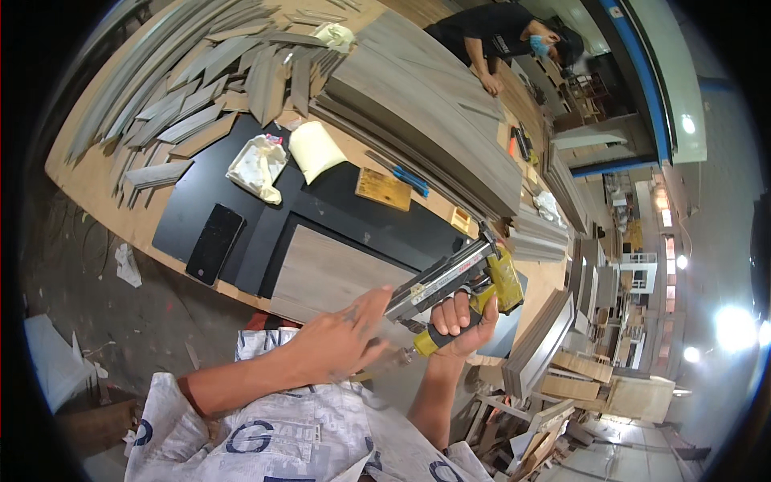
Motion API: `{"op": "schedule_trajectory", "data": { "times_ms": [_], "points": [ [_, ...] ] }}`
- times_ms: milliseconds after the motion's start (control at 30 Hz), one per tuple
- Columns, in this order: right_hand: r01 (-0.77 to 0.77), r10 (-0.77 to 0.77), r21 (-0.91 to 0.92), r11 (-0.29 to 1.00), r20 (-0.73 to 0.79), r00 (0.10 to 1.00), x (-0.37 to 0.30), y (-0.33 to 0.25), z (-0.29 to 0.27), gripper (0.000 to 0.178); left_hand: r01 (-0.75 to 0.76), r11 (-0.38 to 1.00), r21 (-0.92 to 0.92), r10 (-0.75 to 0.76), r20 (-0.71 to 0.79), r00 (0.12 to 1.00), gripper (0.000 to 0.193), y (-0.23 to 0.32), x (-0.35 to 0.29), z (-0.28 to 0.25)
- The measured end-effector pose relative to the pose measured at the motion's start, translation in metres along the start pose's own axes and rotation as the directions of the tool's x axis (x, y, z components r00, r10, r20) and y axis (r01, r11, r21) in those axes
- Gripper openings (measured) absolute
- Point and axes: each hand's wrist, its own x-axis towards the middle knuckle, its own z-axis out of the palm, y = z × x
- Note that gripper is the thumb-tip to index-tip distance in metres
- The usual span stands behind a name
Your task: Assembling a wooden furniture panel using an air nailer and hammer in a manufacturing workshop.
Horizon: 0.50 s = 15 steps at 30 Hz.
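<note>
A yellow-green and black nail gun (499, 281) is tilted in front of my chest. My right hand (462, 325) is closed round its dark grip, and its long silver magazine slopes down toward my left. My left hand (349, 333) is at the lower end of the magazine; its fingers are smeared by motion, so I cannot tell whether they grip it. Below the gun lies a grey wood-grain panel (321, 277), set in a black frame (277, 257) on the bench. A black phone (215, 245) rests near the bench edge.
Behind the frame are a cream glue bag (316, 153), a crumpled white bag (257, 169), a wood block (383, 189) and blue-handled tools (409, 178). Mitred strips (197, 104) crowd the left, and stacked panels (426, 96) fill the back. Another person (498, 36) leans at the far side.
</note>
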Motion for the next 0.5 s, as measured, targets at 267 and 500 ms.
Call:
{"op": "schedule_trajectory", "data": {
  "times_ms": [267,500],
  "points": [
    [0.002,-0.009,0.098,0.995,0.066,0.998,-0.005,-0.001,-0.010,0.060,0.034,0.999,-0.040,-0.027,0.164,0.986,0.085,0.014,-0.007,-0.015],
    [-0.078,-0.008,0.383,0.921,0.218,0.976,0.005,-0.011,-0.021,0.064,-0.153,0.982,-0.106,0.156,0.021,0.987,0.084,0.047,0.017,-0.013]
  ]
}}
